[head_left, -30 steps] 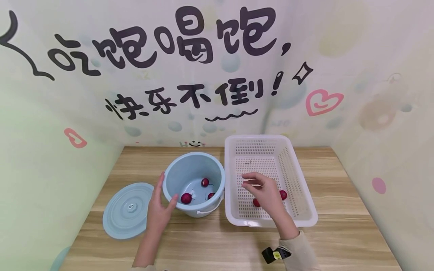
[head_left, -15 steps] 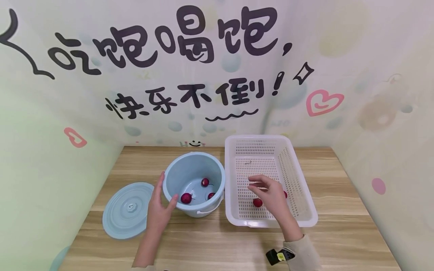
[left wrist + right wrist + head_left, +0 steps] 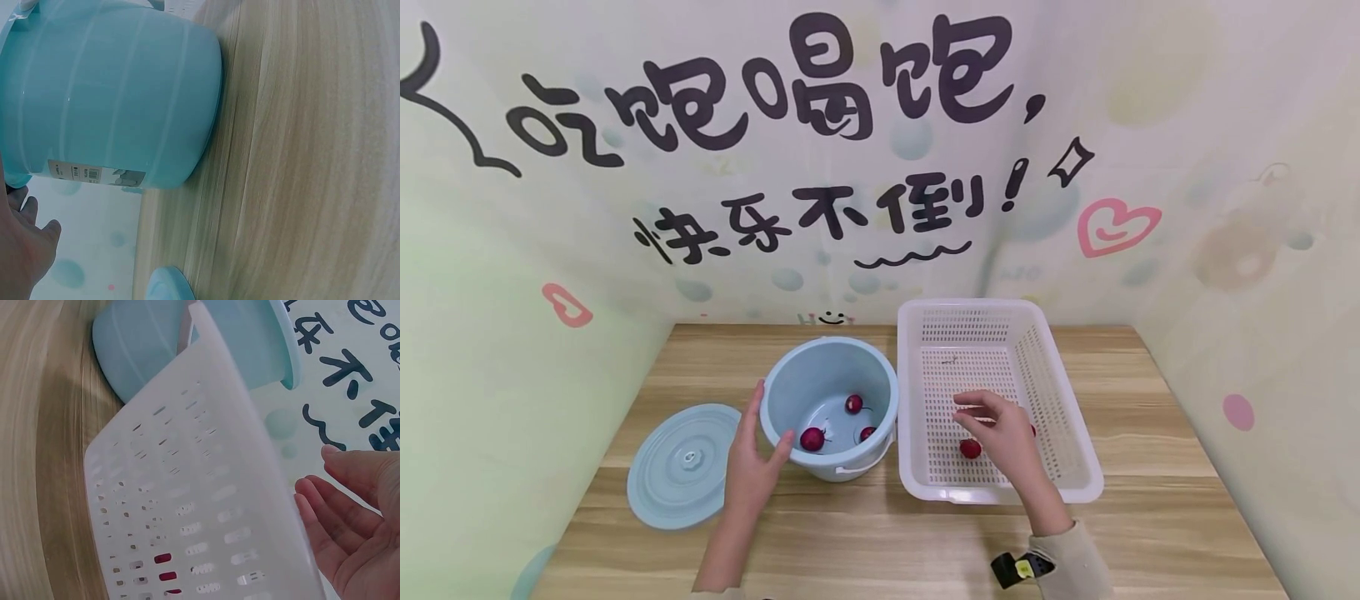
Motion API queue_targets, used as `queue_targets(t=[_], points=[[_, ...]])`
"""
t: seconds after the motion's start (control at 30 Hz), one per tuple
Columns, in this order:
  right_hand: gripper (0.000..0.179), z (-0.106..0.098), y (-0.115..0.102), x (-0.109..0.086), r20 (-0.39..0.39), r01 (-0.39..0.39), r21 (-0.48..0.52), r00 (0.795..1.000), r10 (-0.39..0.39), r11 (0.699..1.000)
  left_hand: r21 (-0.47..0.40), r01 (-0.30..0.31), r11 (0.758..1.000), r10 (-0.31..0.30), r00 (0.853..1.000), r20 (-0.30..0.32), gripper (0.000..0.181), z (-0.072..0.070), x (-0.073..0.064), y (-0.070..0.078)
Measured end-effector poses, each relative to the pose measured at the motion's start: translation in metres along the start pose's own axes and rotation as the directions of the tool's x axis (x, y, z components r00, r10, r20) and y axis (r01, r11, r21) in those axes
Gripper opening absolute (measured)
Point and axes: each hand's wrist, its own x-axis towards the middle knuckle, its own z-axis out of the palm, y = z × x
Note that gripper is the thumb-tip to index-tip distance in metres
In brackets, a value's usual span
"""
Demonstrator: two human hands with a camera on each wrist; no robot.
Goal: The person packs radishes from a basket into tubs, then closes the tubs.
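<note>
One red fruit (image 3: 970,448) lies in the white basket (image 3: 906,400) near your right hand (image 3: 1003,433), its thumb and fingertips apart with nothing between; that hand has just shifted right, so this fruit shows whole and reachable, while a second fruit (image 3: 1033,430) seems mostly covered. Three more fruits (image 3: 812,439) sit in the blue bucket (image 3: 812,375), your left hand (image 3: 756,471) resting loosely against it, the lid (image 3: 662,462) beside

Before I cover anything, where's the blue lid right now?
In the head view, the blue lid lies on the table, left of the blue bucket, beside the left hand.
</note>
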Motion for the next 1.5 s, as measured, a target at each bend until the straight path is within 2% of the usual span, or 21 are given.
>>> queue_targets(t=[0.57, 1.07, 1.27, 1.5], points=[[0.027, 0.002, 0.015, 0.001, 0.035, -0.063, -0.087, 0.997, 0.066, 0.994, 0.009, 0.005, 1.000, -0.005, 1.000, 0.001, 0.082, 0.000, 0.000, 0.001], [0.025, 0.004, 0.028, 0.004, 0.068, -0.159, -0.134, 0.983, 0.169, 0.978, 0.010, -0.004, 1.000, 0.004, 1.000, 0.001, 0.081, -0.001, 0.000, 0.002], [0.026, 0.005, 0.029, 0.005, 0.090, -0.205, -0.181, 0.970, 0.224, 0.962, 0.013, -0.016, 1.000, 0.016, 1.000, -0.005, 0.080, 0.000, 0.000, 0.001], [0.027, 0.006, 0.030, 0.005, 0.164, -0.239, -0.237, 0.945, 0.282, 0.942, 0.016, -0.018, 1.000, 0.018, 1.000, -0.007, 0.080, 0.000, 0.000, 0.000]])
